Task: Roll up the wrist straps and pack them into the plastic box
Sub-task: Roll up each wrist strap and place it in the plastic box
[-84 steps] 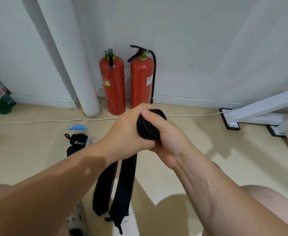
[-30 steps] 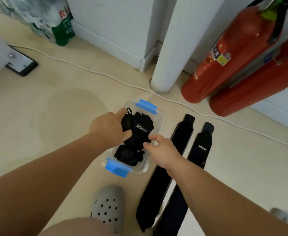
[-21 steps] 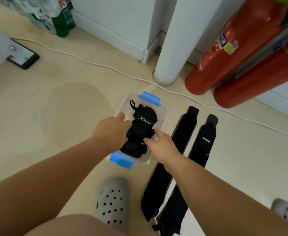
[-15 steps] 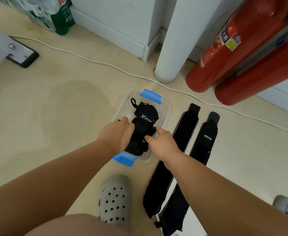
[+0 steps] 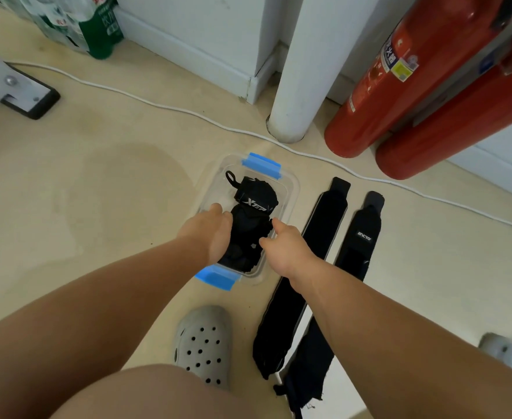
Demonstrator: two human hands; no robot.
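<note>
The pale floor [image 5: 97, 192] fills most of the view in front of you. At the far right two red fire extinguishers [image 5: 399, 80] stand side by side against the wall, and just left of them a white pipe [image 5: 303, 71] goes down to the floor. Two black wrist straps lie flat and unrolled on the floor, parallel and close together: the left flat strap [image 5: 321, 234] is just beside the box, and your right forearm crosses over it, while the right flat strap [image 5: 360, 258] carries a small white label. The clear plastic box [image 5: 288, 189] sits open on the floor between your two hands, with a blue clip at its far end [image 5: 262, 164] and another at its near end [image 5: 216, 276]. A grey clog [image 5: 203, 343] is near the box, on your side. Inside the box are two rolled black straps: the far rolled strap [image 5: 256, 198] shows white letters, and the nearer rolled strap [image 5: 245, 237] lies against it. Your left hand [image 5: 209, 234] has its fingers curled down over the left side of the nearer rolled strap. Your right hand [image 5: 285, 246] pinches its right side with thumb and forefinger; the other fingers are hidden. A thin white cable [image 5: 158, 104] runs across the floor behind the box.
</note>
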